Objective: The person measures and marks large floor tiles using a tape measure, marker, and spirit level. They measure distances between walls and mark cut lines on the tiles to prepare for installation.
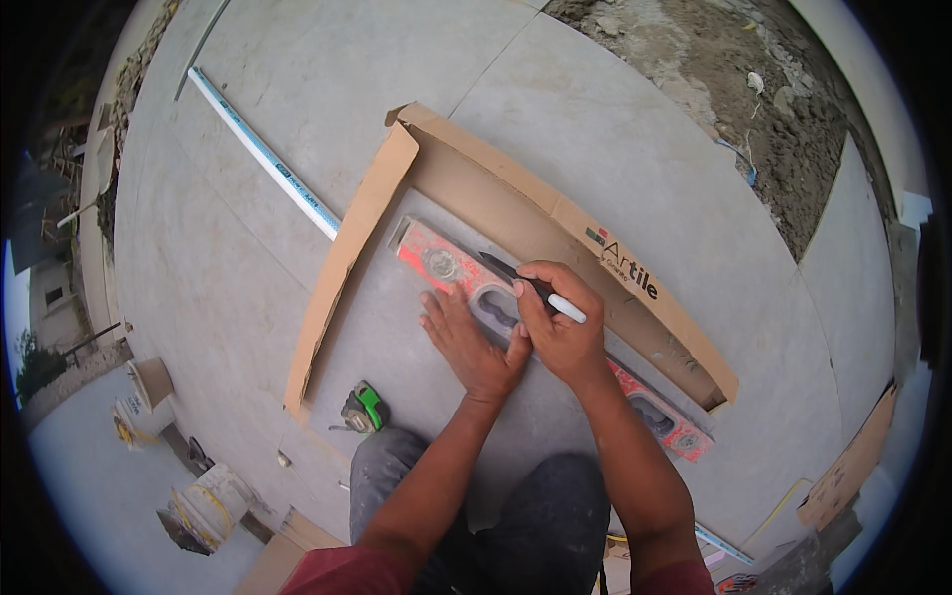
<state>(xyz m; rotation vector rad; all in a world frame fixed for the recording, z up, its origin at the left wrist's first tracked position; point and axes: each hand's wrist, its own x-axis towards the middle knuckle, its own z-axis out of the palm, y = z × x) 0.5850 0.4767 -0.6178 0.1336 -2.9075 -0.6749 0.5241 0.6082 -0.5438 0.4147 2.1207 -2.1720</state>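
Marker in the right hand — black barrel, white cap end pointing right, tip angled far-left onto the red spirit level. The fingers are curled tight round the barrel in a writing grip. The left hand lies just beside it, palm down with the fingers spread flat, pressing on the level and the grey tile underneath.

The level runs diagonally from far left to near right across that tile, its near end poking out past the right forearm. The tile sits in an opened cardboard box, flaps folded up along the left and far edges.

All of this lies on a broad pale concrete slab outdoors, with scored joints curving across it (the lens bends them). Beyond the slab at the far right is rough bare dirt and rubble.

Around the work: a tape measure with a green and black case rests near the left knee, close to the tile's near left corner. A long white pipe lies on the slab to the far left, running up to the box flap. Off the slab edge at near left stand pale buckets — well apart from the hands. More cardboard lies at near right.
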